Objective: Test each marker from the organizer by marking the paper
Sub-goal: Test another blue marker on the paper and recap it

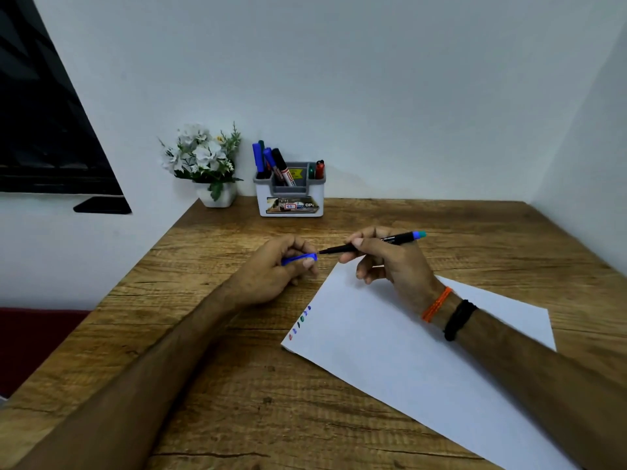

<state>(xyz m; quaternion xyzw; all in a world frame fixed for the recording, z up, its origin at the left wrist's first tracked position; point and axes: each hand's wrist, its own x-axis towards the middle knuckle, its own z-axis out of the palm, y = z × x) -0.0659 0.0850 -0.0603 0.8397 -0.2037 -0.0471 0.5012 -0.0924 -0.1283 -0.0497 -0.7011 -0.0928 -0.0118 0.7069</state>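
My right hand grips a black marker with a blue and teal rear end, held above the table with its tip pointing left. My left hand pinches the blue cap, whose mouth sits right at the marker's tip. A white paper lies on the wooden table under my right forearm, with several small coloured marks along its left edge. The white and grey organizer stands at the back by the wall, with several markers upright in it.
A white pot of artificial flowers stands left of the organizer. The wooden table meets the wall at the back and right. A dark screen hangs on the left wall. The table's left edge runs diagonally.
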